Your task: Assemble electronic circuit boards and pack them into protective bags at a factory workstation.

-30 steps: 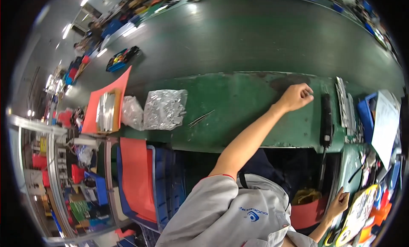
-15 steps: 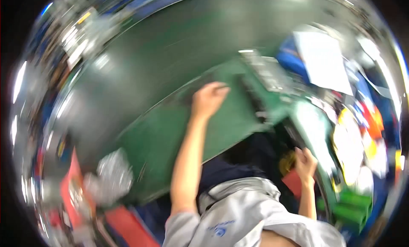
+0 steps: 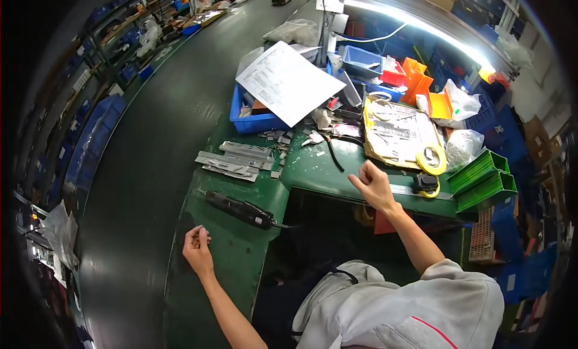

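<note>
My left hand (image 3: 197, 249) is over the green bench at its near left part, fingers curled in and thumb against them; anything inside is too small to make out. Just beyond it lies a black electric screwdriver (image 3: 239, 210), apart from the hand, its cord trailing right. My right hand (image 3: 376, 189) hovers by the bench's inner edge, thumb apart from loosely bent fingers, nothing visible in it. Near that hand are black-handled pliers (image 3: 335, 154), a steel ruler (image 3: 402, 189) and a black tape measure (image 3: 425, 183). Flat grey metal strips (image 3: 235, 162) lie past the screwdriver.
A blue bin (image 3: 245, 125) carries a white paper sheet (image 3: 290, 84). Rightward are a cardboard tray (image 3: 394, 159) of small parts, yellow tape rolls (image 3: 431, 160) and green stacked holders (image 3: 481, 183). A dark conveyor belt (image 3: 135, 198) runs along the left.
The view has swung right, bringing the bins and lamp toward the middle. My right hand has risen from below the bench edge to above it; my left hand now rests nearer, beside the screwdriver.
</note>
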Tool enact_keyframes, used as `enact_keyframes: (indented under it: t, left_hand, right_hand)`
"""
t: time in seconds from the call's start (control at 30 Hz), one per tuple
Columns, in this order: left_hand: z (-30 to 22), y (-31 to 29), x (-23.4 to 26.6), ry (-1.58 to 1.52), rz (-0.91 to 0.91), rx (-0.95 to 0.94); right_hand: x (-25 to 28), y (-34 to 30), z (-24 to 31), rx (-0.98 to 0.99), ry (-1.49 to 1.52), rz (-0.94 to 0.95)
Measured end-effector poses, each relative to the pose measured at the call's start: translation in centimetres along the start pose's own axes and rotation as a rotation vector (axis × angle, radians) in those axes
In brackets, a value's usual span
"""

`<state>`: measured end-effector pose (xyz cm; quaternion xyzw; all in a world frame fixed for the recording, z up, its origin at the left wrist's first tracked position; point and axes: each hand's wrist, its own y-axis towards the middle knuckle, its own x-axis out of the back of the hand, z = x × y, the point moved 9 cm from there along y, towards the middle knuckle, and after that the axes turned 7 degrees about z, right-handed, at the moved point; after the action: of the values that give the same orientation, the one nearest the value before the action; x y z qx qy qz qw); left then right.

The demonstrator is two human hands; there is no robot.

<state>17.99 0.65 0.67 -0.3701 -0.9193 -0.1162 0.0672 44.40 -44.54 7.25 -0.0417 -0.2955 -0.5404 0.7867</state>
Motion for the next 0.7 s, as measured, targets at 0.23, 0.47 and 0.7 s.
enact_keyframes:
  t: [0.23, 0.47, 0.7]
  left_hand:
    - [0.3, 0.2, 0.6, -0.035, 0.002, -0.008]
    - [0.6, 0.0, 0.1, -0.048, -0.006, -0.009]
    - [0.3, 0.1, 0.4, -0.061, -0.002, -0.008]
  right_hand:
    - [-8.3, 12.7, -1.1, -0.293, 0.628, 0.203]
    - [-9.7, 20.2, -4.9, -0.431, 0.748, 0.082]
    - [-1.1, 22.4, -5.3, -0.206, 0.894, -0.204]
